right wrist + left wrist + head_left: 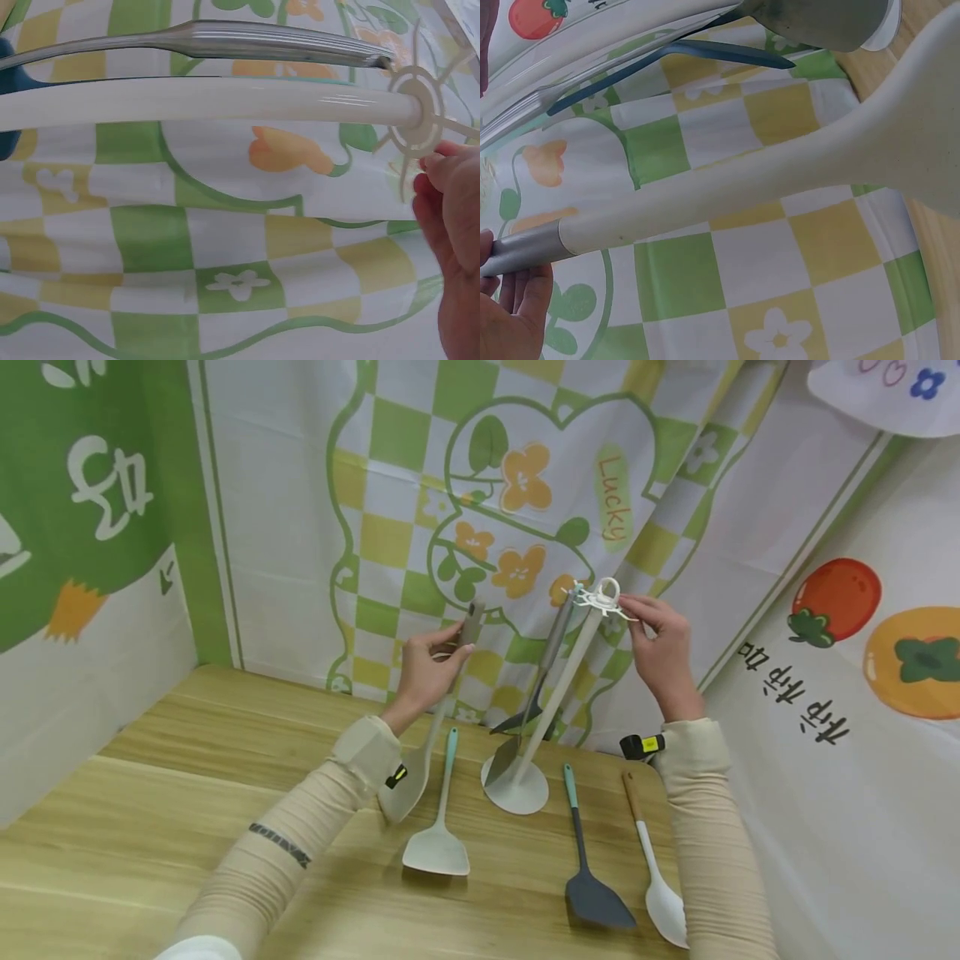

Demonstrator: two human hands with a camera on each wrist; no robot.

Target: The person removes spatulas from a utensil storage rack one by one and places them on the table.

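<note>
My left hand grips the grey handle end of a long cream spoon with a broad head. The spoon slants downward, its head low over the table. With thumb and fingers, my right hand pinches the hooked ring at the top of a white utensil stand. From that ring hang a turner with a ribbed metal handle and a dark blue-grey utensil. The stand leans in the head view, over its round base.
On the wooden table lie a cream turner with a mint handle, a dark turner and a white spoon with a wooden handle. A checked curtain hangs behind; a printed wall cloth stands at right.
</note>
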